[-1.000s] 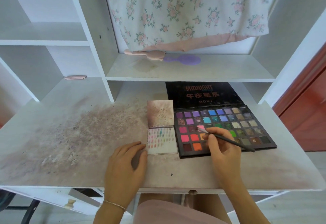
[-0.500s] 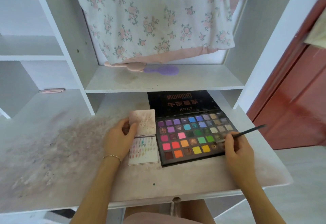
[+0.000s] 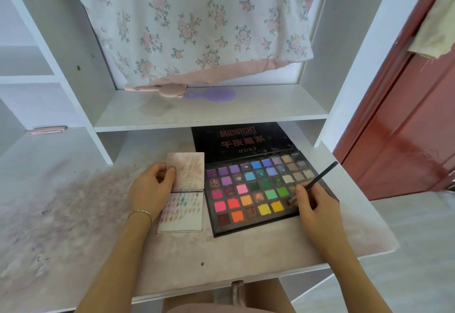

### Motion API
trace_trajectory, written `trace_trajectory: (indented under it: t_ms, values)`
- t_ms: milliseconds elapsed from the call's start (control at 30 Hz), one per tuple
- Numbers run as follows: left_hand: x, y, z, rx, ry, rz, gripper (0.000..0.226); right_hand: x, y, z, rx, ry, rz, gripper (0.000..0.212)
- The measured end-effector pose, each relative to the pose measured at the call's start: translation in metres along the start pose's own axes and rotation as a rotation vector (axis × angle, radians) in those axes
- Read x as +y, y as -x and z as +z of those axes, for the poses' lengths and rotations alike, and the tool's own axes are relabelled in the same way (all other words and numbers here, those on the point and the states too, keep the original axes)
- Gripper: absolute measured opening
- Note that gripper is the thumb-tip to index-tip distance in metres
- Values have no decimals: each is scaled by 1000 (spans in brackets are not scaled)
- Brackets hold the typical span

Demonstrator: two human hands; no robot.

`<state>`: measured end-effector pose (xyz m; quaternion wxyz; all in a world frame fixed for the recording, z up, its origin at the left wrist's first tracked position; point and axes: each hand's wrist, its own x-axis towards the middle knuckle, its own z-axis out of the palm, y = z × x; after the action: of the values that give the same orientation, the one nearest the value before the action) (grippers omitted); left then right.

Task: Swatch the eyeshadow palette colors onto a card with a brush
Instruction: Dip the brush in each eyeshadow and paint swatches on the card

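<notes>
The open black rectangular eyeshadow palette [image 3: 258, 189] with many coloured pans lies on the stained white tabletop [image 3: 73, 214]. Just left of the palette lies the white swatch-marked folded card [image 3: 183, 210], its upper flap pinched by the left hand [image 3: 150, 189]. The right hand [image 3: 314, 208] grips a thin black brush [image 3: 320, 177], tip on the palette's lower right pans.

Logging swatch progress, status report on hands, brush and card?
Left hand pinching card top flap. Right hand gripping brush, tip down in palette lower-right pans. Nothing blocking card.
</notes>
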<state>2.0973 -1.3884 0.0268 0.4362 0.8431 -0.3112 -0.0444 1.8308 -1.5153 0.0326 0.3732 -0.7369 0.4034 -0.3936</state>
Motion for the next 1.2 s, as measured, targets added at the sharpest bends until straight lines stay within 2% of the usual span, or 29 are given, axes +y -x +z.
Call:
trace_trajectory:
  t_ms: [633,967,1200]
  values:
    - [-5,-2,1,22,6,16,12,-4,1,2,1,-27,-13,18]
    - [-3,0,-3,9,151,-31,15,-54,19,71,-209,-287,-84,18]
    - [-3,1,-4,6,196,-26,11,-61,30,98,-335,-184,-151,13]
